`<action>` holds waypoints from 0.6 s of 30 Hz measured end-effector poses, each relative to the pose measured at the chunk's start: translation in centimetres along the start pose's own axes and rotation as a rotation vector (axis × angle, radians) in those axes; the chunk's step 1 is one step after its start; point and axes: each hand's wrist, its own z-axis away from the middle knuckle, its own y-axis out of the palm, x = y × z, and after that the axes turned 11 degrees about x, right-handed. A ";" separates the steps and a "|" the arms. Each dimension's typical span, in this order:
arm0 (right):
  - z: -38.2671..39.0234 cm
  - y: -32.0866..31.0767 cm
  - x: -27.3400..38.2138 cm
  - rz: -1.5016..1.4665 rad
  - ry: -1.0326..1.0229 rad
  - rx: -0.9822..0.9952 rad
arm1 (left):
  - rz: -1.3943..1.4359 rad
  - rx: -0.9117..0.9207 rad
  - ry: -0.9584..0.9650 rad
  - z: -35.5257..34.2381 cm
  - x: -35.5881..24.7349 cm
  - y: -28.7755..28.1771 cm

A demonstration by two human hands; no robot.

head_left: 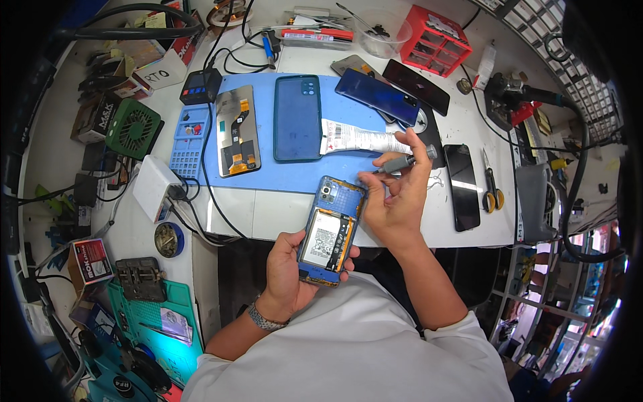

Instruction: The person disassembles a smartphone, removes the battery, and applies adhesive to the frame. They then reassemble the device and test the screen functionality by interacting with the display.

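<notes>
My left hand [284, 268] is wrapped round the lower part of an opened smartphone [313, 273], tilted with its inner side up. Its white battery [323, 234], orange flex strips and camera lenses at the upper left are bare. In my right hand [402, 204] is a screwdriver [402, 163] with a grey handle, gripped between thumb and fingers. Its tip end points toward the phone's upper right corner; whether it touches cannot be made out. Just beyond lies a white adhesive tube [355, 137], next to a dark teal phone case [297, 120].
A blue mat [268, 179] bears a detached display panel [238, 134]. Blue [378, 96] and black phones [462, 187], scissors [493, 182] and a red drawer box [435, 41] stand right. Cables [214, 194] and a green fan [134, 127] crowd the left.
</notes>
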 end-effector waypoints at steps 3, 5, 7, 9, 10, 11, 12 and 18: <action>-0.2 -0.7 -0.9 0.103 -0.095 0.010 | 0.002 0.002 -0.001 0.0 0.0 0.0; -0.2 -0.3 -0.9 -0.083 -0.141 -0.056 | -0.007 0.000 0.000 -0.1 0.0 0.0; -0.1 -0.3 -1.0 -0.162 -0.151 -0.080 | -0.017 -0.009 0.000 -0.1 0.0 0.0; 0.0 -0.5 -1.0 -0.134 -0.122 -0.062 | -0.027 -0.018 -0.001 0.0 0.0 0.1; 0.1 -0.6 -1.1 -0.124 -0.125 -0.058 | -0.032 -0.022 -0.001 0.0 0.0 0.2; 0.2 -0.6 -1.3 -0.114 -0.128 -0.054 | -0.036 -0.027 -0.002 0.0 0.0 0.2; 0.3 -0.6 -1.4 -0.105 -0.131 -0.051 | -0.038 -0.026 -0.003 0.0 0.0 0.2; 0.5 -0.4 -1.8 -0.130 -0.142 -0.042 | -0.030 -0.017 -0.001 0.0 0.0 0.2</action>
